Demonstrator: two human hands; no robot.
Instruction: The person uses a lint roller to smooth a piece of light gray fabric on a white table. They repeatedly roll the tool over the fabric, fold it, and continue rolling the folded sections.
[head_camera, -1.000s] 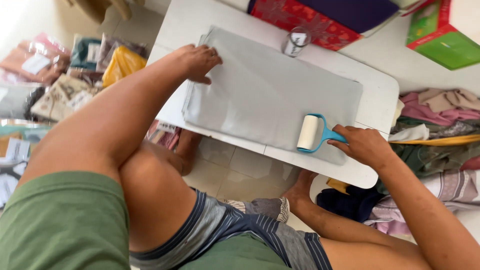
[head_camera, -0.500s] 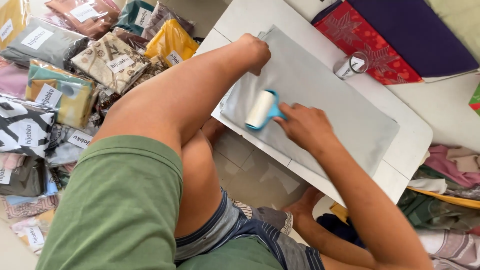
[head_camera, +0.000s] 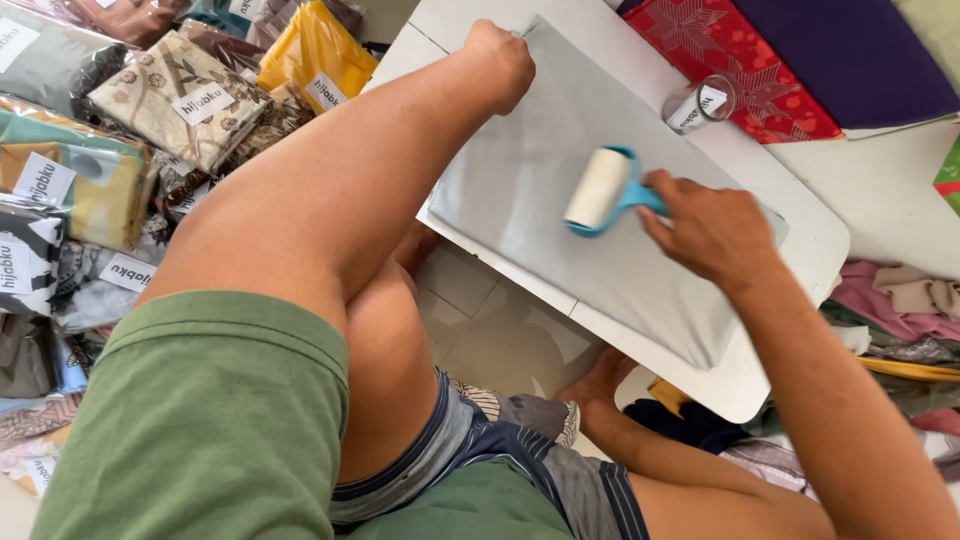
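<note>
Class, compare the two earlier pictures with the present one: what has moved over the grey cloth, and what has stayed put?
The right hand has carried the blue-handled roller from the cloth's far end towards the left hand, then back to about the middle of the grey cloth. The left hand still pins the cloth's corner; cloth, white board and small jar stayed put.

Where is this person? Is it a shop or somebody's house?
Probably a home workspace for packing cloth to sell, not a shop counter. The person sits on a tiled floor at a low white table, rolling a lint roller over grey fabric, with bagged folded fabrics piled alongside.
</note>
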